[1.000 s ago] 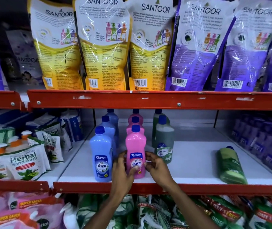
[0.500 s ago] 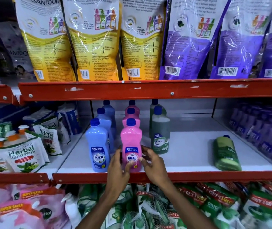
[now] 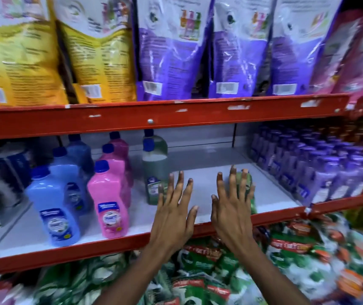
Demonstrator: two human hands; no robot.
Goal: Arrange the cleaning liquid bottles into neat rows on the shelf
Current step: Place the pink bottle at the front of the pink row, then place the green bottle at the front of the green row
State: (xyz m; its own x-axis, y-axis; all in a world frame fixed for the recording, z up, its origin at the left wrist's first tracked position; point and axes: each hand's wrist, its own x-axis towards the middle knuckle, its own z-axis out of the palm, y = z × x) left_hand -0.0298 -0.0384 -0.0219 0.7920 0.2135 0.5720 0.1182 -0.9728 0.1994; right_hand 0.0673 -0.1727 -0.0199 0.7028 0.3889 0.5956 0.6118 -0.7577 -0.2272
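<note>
Two bare forearms, no visible sleeves

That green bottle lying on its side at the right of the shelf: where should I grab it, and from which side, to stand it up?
Grip the lying green bottle across its broad body, coming from above and the front. It lies flat on the white shelf, with open space to its left. The right hand, fingers spread, already covers much of it; the left hand is open beside it. Where its cap is hidden, I cannot tell.

White shelf (image 3: 198,159): blue bottles (image 3: 52,208), pink bottles (image 3: 110,194), green bottles (image 3: 155,170) upright.
</note>
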